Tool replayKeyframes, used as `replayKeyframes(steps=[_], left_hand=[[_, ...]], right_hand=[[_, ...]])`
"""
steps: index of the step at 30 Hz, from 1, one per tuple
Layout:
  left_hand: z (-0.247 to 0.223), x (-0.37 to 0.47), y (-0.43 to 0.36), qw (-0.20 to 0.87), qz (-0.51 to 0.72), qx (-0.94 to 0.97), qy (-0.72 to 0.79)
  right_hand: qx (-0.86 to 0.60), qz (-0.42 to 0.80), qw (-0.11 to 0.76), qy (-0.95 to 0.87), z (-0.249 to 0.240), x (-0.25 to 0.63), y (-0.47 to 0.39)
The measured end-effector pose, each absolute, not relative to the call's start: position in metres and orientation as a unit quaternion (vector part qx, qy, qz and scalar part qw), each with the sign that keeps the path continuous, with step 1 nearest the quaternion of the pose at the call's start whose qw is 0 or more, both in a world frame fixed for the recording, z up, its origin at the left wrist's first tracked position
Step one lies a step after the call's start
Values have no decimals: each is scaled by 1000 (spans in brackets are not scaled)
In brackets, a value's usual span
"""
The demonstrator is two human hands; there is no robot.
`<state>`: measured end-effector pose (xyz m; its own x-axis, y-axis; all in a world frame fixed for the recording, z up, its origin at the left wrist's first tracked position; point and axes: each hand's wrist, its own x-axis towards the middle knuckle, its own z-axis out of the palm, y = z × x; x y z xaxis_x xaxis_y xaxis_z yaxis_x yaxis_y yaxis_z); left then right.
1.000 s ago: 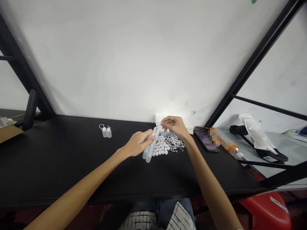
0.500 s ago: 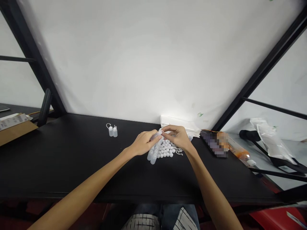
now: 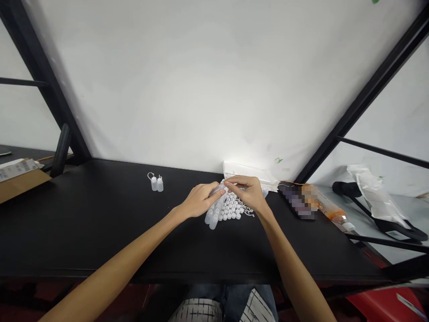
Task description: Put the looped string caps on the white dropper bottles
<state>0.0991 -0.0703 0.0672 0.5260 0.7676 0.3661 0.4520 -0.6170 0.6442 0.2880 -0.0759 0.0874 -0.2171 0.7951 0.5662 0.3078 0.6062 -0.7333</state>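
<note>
My left hand (image 3: 200, 200) is closed around a small translucent squeeze bottle (image 3: 217, 189), tilted above the black table. The fingers of my right hand (image 3: 247, 191) are pinched together at the bottle's white cap, partly covering it. Just below my hands stand several more small bottles (image 3: 213, 221) in a cluster. Beside them, under my right hand, lie many white screw caps (image 3: 231, 209) and a few white strap-like pieces (image 3: 248, 210). Farther left, two capped bottles (image 3: 157, 184) stand side by side, one with a looped strap.
White flat packets (image 3: 250, 173) lie against the pale wall behind my hands. To the right are a dark phone-like object (image 3: 296, 203) and a drink bottle with an orange label (image 3: 331, 211). A cardboard box (image 3: 25, 185) sits at the far left. Black frame posts flank the table.
My right fingertips have shifted slightly and closed in over the top of the bottle. The left hand keeps its hold, and the view has moved a little.
</note>
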Motion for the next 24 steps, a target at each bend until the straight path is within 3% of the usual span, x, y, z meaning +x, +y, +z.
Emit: replayKeyframes(steps=[13,24], left_hand=[[67,101,-69,212,351,834,369],[61,101,-71,188,461,782,375]], right_hand=[[-342,376,513,-692,86,295,-69],[-329,394,514,-687,83,286,-70]])
